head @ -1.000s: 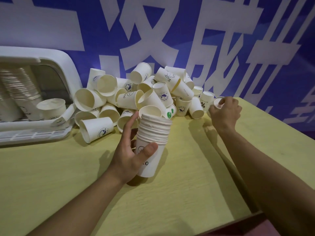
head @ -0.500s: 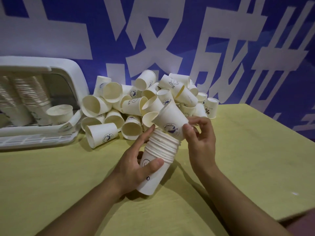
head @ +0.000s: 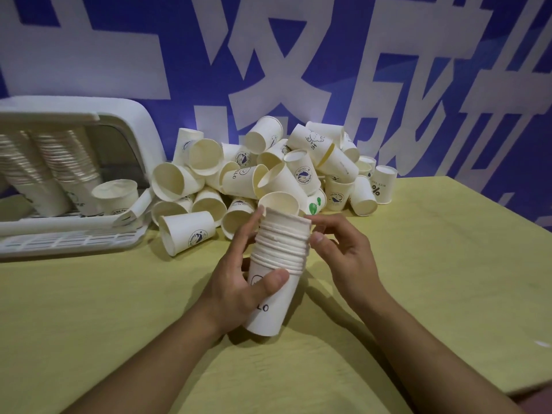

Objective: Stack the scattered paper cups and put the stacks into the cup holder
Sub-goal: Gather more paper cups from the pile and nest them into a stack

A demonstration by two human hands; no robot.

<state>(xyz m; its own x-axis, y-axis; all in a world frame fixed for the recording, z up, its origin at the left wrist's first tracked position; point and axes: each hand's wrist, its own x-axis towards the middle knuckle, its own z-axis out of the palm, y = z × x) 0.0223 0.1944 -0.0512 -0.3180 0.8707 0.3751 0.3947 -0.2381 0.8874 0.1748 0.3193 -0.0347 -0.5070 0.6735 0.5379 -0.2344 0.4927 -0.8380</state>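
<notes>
My left hand (head: 239, 282) grips a stack of white paper cups (head: 279, 258), tilted slightly right, its base resting on the yellow table (head: 89, 309). My right hand (head: 343, 249) touches the stack's top rim with fingertips and thumb; the newest cup sits nested on top. Behind the stack lies a pile of scattered paper cups (head: 268, 171) against the blue wall. At the far left stands the white cup holder (head: 140, 130) with two leaning stacks (head: 59, 162) and one single cup (head: 115, 194) inside.
The holder's white slatted tray (head: 68, 240) sticks out onto the table at the left. One loose cup (head: 186, 231) lies on its side close to the tray. The table's right edge runs diagonally at the lower right.
My right hand fetched a cup from the right end of the pile, brought it over and pushed it down into the stack. The left hand kept holding the stack.
</notes>
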